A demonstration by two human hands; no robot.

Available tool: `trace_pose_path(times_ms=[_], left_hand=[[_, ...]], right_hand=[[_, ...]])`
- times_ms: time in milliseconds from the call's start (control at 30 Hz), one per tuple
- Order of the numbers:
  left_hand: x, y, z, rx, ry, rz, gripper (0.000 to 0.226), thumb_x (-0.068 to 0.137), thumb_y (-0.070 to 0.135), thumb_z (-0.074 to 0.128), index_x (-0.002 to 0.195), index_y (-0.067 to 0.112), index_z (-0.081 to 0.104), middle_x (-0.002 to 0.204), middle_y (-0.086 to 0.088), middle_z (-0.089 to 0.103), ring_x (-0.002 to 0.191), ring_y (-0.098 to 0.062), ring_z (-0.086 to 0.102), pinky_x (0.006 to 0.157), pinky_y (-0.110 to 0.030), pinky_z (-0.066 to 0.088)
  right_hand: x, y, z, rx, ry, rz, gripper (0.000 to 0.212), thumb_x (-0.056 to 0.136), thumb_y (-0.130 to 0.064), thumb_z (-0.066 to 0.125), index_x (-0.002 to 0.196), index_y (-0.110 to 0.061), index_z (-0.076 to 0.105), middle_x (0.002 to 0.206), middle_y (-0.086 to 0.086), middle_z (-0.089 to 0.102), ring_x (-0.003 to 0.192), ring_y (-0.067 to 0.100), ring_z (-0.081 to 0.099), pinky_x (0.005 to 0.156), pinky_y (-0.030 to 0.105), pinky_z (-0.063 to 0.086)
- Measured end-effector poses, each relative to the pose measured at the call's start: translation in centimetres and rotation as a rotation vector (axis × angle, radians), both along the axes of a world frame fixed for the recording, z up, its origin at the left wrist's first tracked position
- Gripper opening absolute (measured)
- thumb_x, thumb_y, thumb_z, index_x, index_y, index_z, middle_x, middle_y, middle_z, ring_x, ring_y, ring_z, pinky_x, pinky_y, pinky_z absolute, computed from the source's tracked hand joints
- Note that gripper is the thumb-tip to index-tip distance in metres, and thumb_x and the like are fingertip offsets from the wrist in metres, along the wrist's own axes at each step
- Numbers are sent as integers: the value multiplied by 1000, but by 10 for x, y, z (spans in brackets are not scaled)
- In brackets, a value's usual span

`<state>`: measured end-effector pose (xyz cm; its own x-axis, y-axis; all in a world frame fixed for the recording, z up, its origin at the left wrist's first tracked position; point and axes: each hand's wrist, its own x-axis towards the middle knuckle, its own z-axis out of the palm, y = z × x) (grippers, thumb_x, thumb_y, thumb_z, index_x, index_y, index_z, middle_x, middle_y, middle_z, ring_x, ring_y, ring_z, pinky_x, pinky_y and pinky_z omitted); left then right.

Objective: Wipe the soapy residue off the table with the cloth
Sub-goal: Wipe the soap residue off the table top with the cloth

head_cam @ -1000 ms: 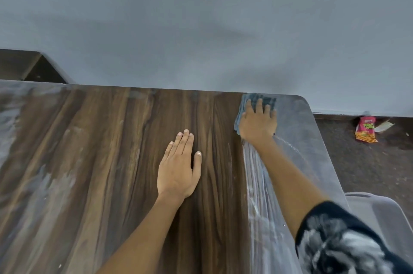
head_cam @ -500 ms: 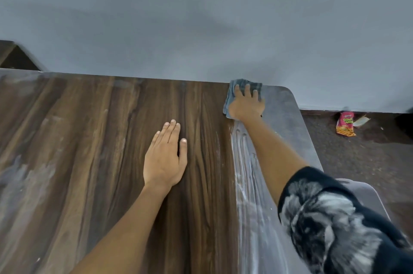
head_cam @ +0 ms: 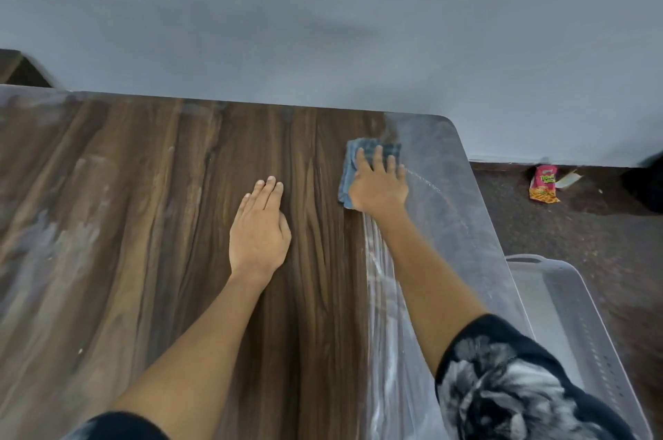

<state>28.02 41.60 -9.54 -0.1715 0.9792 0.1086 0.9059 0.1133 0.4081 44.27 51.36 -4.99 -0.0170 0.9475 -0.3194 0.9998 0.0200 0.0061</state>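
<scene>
Two hands are showing, and both are yours, lying on a brown wooden table [head_cam: 150,231]. Your left hand [head_cam: 259,231] is lying flat on the wood near the middle, palm down, fingers straight and close together, holding nothing. Your right hand [head_cam: 378,185] is reaching farther out, and it is pressing flat on a blue cloth [head_cam: 353,167] with the fingers spread open on top of it, not curled around it. That cloth is sitting near the far right corner of the table, and bits of it are peeking out past your fingertips and to the left of your hand. Soapy residue [head_cam: 430,210] is covering the right side of the table like a thin white film, and the cloth is sitting right at the edge where the white part is meeting the clean dark wood. Wet white streaks are running along under your right arm toward you. More pale smears [head_cam: 50,242] are showing on the left side of the table. A grey wall [head_cam: 323,27] is standing behind the table. On the dark floor to the right, a red snack packet [head_cam: 544,184] is lying close to the wall, and a clear plastic tub [head_cam: 574,325] is sitting just beside the table. Your right sleeve [head_cam: 516,386] is black with pale patterns.
</scene>
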Motion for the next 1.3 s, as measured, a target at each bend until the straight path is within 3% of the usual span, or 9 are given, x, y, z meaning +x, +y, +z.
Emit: trace_pose_path(times_ms=[100, 300, 433, 567, 800, 967, 1033, 1167, 1300], left_hand=[[2, -7, -2, -3, -10, 12, 47, 96, 15, 33, 143, 12, 30, 152, -1, 26, 142, -14, 19, 118, -29, 11], [4, -23, -2, -2, -21, 7, 47, 97, 14, 32, 144, 12, 28, 153, -1, 25, 142, -14, 17, 118, -29, 11], [6, -40, -2, 0, -14, 2, 47, 97, 15, 32, 143, 12, 29, 152, -2, 27, 142, -14, 19, 118, -29, 12], [7, -52, -5, -9, -9, 3, 47, 97, 17, 32, 144, 12, 28, 152, -2, 26, 142, -15, 18, 118, -30, 13], [13, -82, -3, -15, -13, -9, 47, 98, 19, 33, 144, 11, 27, 152, -3, 26, 142, -16, 18, 117, -31, 14], [16, -115, -4, -20, -21, -30, 45, 99, 19, 34, 142, 9, 29, 151, -4, 28, 141, -17, 20, 115, -31, 15], [16, -125, -6, -36, -14, -30, 46, 100, 26, 25, 143, 11, 28, 151, -3, 27, 141, -16, 18, 115, -31, 14], [18, -141, -3, -64, 12, -34, 59, 93, 35, 9, 141, 10, 32, 149, -4, 31, 139, -17, 22, 113, -32, 17], [16, -151, -1, -82, 15, -58, 63, 92, 39, 4, 143, 10, 27, 151, -3, 28, 140, -16, 17, 113, -31, 14]], right_hand=[[-12, -55, -1, -18, -7, -57, 65, 101, -31, 28, 150, -21, -13, 156, 12, -19, 144, 34, -11, 118, 44, -2], [-30, -60, -9, 18, 66, 327, 57, 101, -27, 26, 151, -26, -2, 159, 6, -10, 146, 30, -6, 118, 41, 3], [8, -36, 3, -66, 27, 38, 55, 103, -28, 19, 151, -25, -7, 158, 6, -14, 146, 29, -6, 117, 42, 9], [0, -85, 7, -92, -61, -144, 74, 99, -33, 38, 150, -21, -15, 156, 11, -20, 145, 34, -7, 117, 43, 12], [-16, -90, -2, -59, 12, 430, 56, 103, -25, 21, 151, -25, -7, 158, 7, -13, 146, 28, -6, 117, 42, 6], [23, -86, 11, -109, -36, -93, 58, 104, -28, 22, 151, -22, -12, 157, 9, -17, 145, 32, -7, 117, 43, 14], [21, -116, 11, -103, -48, -136, 65, 102, -28, 30, 150, -20, -13, 157, 11, -18, 145, 33, -6, 117, 42, 15], [3, -181, 0, -55, -37, 224, 72, 99, -26, 41, 151, -22, -10, 157, 10, -18, 145, 33, -8, 117, 42, 9], [20, -166, 10, -125, -9, 428, 57, 103, -22, 25, 151, -27, -5, 158, 2, -14, 146, 25, -7, 118, 40, 11]])
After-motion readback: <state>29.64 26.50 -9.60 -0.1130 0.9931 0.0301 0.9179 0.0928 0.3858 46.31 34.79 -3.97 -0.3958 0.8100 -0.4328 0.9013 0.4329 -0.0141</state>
